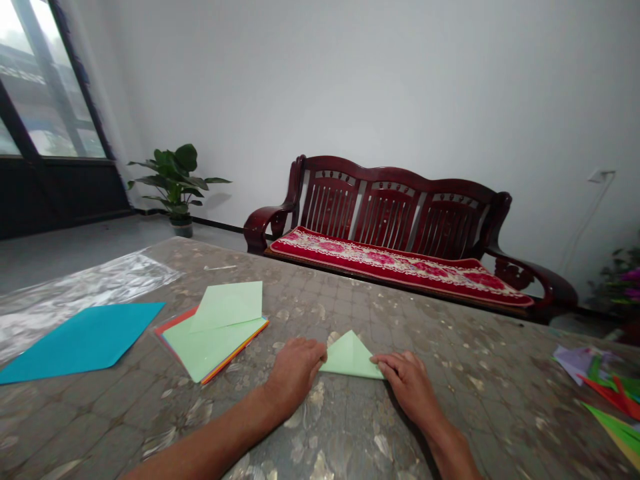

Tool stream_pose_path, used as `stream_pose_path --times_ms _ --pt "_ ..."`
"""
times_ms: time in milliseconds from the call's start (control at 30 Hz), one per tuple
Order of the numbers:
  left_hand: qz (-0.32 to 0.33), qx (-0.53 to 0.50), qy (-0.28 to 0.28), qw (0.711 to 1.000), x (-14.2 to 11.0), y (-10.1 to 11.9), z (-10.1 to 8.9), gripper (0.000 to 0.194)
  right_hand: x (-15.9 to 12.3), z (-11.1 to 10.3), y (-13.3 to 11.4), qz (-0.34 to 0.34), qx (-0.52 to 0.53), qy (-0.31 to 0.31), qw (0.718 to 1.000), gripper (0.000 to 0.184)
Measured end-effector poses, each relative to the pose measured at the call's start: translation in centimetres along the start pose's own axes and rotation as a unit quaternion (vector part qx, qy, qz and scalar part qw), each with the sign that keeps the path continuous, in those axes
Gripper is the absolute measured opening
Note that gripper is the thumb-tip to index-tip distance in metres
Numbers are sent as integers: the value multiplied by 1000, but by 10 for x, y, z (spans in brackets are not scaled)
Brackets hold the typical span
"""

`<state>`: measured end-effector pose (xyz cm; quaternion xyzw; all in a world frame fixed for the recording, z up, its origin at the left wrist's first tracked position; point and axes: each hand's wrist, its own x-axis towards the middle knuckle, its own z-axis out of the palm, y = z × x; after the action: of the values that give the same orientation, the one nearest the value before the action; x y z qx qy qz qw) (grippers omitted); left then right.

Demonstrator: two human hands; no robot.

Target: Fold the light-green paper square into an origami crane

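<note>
A light green sheet of paper (351, 357), folded into a triangle, lies on the table in front of me with its peak pointing away. A faint crease runs down its middle. My left hand (296, 367) is closed at the triangle's left corner, fingers curled over the edge. At the right corner my right hand (404, 381) pinches the paper between thumb and fingers. Both corners are partly hidden by the fingers. To the left lies a stack of coloured paper (200, 353), light green on top with orange and red edges, and a loose light green sheet (233, 303) rests over it.
A large blue sheet (85, 340) and clear plastic (125, 270) lie on the patterned tablecloth (280, 440) at left. Colourful folded paper pieces (607, 383) sit at the far right. Beyond the table stand a wooden bench (390, 207) and a potted plant (175, 177).
</note>
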<state>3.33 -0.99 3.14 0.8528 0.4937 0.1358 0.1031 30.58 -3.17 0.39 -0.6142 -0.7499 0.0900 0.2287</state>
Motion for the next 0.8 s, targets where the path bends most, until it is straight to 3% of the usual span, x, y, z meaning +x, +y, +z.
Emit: stream_pose_path --times_ms 367,800 --pt "-18 -46 -15 999 -1 -10 -5 22 1 3 1 3 -13 -3 1000 32" --pt "3 53 -27 998 -3 5 -4 35 3 3 -1 7 -43 -16 999 34"
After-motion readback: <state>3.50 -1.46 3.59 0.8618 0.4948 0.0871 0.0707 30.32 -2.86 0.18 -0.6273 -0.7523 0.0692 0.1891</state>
